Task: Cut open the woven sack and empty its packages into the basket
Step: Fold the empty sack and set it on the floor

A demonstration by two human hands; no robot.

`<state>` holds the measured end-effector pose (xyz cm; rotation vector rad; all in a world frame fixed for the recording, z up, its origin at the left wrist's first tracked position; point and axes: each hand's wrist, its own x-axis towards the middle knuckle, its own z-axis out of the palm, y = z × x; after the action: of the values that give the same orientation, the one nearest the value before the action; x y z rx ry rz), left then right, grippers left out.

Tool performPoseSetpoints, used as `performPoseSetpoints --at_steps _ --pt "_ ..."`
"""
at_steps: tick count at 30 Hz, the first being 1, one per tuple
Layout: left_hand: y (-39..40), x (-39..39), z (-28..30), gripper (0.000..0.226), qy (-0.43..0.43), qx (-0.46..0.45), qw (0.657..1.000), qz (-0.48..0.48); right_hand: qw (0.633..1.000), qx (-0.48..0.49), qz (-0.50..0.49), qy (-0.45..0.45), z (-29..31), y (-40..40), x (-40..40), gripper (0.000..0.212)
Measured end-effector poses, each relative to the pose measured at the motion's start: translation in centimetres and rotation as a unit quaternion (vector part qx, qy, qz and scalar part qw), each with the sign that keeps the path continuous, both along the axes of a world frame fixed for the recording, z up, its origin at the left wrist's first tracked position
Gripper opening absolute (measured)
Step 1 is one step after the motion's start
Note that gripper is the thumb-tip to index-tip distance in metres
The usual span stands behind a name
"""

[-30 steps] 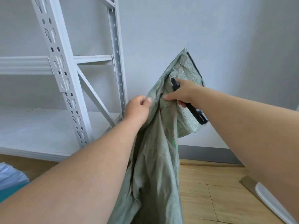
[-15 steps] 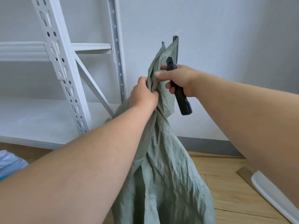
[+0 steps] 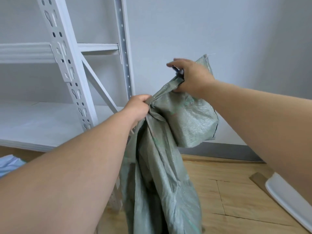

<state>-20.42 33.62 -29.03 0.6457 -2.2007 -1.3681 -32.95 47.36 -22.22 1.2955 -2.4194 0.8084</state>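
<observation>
My left hand is clenched on a gathered fold of the sack, and my right hand grips a higher bunch together with the dark cutter, forefinger stretched out. I hold the sack up so it hangs limp toward the wooden floor, likely to shake out anything left. The shelf rack stands behind, by the wall; a white rim, maybe the basket, shows at lower right.

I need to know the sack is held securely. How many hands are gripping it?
2. The left hand grips a bunched fold of the sack at centre; the right hand, higher and to the right, grips its upper corner along with a dark tool.
</observation>
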Motion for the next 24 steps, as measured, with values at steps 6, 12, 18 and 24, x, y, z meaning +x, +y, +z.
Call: performPoseSetpoints --at_steps 6,12,18,24 --pt "0.0 -0.8 -0.3 0.031 0.05 -0.041 0.998 -0.019 0.984 0.124 -0.087 0.09 2.4 0.5 0.6 0.025" --pt "2.1 0.4 -4.6 0.024 0.033 -0.203 0.956 0.211 0.98 0.066 -0.155 0.109 5.9 1.5 -0.7 0.031" --pt "9.0 -0.9 -8.3 0.085 0.003 -0.056 0.997 0.046 0.98 0.037 -0.177 0.081 6.3 1.2 -0.5 0.036" --pt "9.9 -3.6 -8.6 0.077 -0.068 -0.041 0.994 0.076 0.989 -0.024 -0.144 0.026 6.6 0.1 0.4 0.034"
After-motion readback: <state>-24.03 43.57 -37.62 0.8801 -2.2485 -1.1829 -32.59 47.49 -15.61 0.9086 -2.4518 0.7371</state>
